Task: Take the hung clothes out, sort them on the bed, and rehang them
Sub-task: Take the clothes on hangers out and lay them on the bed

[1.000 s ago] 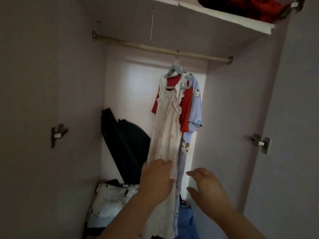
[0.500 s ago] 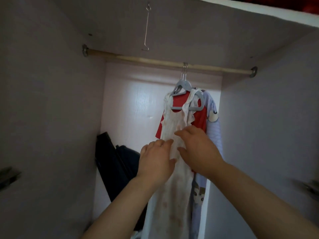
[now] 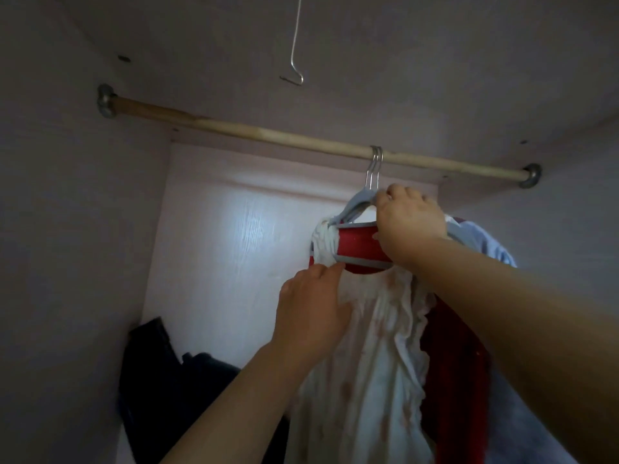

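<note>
The white dress (image 3: 378,346) hangs at the front of a small bunch of clothes, its straps gathered over the left end of the grey hangers (image 3: 356,204), which hook onto the wooden rail (image 3: 268,135) towards its right end. Behind it are a red top (image 3: 358,242) and a pale blue garment (image 3: 485,244), both largely covered. The right hand (image 3: 410,219) is curled around the hangers just under their hooks. The left hand (image 3: 311,306) lies against the dress, fingers fairly straight, tips at the bunched strap. A wire hook (image 3: 294,45) dangles above, its top cut off. Low in the wardrobe (image 3: 67,229) sits a dark bag (image 3: 160,380), hard to make out.
</note>
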The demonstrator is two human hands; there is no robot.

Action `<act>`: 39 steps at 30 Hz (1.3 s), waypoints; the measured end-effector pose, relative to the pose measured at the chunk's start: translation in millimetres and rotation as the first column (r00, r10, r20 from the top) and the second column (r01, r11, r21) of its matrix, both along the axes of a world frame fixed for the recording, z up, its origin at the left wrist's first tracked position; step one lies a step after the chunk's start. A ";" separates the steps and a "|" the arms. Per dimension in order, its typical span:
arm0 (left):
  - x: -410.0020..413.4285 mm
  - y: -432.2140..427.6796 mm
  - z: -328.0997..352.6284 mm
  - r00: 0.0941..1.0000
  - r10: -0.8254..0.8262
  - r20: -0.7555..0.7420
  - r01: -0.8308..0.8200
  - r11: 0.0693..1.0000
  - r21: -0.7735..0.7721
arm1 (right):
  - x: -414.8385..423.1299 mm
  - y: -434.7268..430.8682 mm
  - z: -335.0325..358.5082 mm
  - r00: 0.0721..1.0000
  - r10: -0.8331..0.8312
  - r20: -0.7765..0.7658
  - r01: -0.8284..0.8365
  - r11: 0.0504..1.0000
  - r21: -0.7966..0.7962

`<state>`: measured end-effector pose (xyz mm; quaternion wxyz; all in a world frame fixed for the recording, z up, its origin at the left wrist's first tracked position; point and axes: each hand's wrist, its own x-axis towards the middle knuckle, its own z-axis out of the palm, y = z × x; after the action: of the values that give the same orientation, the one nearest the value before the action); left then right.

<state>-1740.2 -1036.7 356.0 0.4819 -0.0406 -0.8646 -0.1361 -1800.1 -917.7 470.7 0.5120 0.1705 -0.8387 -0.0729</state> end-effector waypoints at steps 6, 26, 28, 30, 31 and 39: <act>-25.7 -15.8 -9.6 0.999 -0.038 0.014 0.038 0.999 0.018 | -36.4 19.8 0.0 0.996 -0.075 -0.055 0.076 0.997 0.008; 6.3 -14.4 25.7 0.992 -0.025 -0.125 0.031 0.998 0.047 | -1.6 55.2 10.3 0.963 0.148 -0.223 -0.163 0.985 -0.053; 15.7 -13.9 20.8 0.993 -0.022 -0.114 0.029 0.997 0.066 | 6.7 66.5 -8.9 0.941 0.201 -0.271 -0.220 0.974 -0.044; 26.4 -11.5 15.0 0.991 0.004 -0.132 0.006 0.997 0.070 | 18.8 81.8 -29.1 0.912 0.267 -0.311 -0.290 0.957 -0.029; 32.4 -9.3 12.5 0.988 0.017 -0.155 -0.006 0.997 0.071 | 26.0 90.2 -38.8 0.895 0.294 -0.336 -0.322 0.946 -0.030; 84.4 40.2 1.3 0.968 0.129 -0.214 -0.126 0.992 0.027 | 105.7 167.4 -101.3 0.856 0.373 -0.358 -0.432 0.896 -0.099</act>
<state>-1655.9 -996.5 357.3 0.5809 0.0038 -0.8072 -0.1052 -1694.4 -750.4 369.4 0.6620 0.2822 -0.6893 0.0828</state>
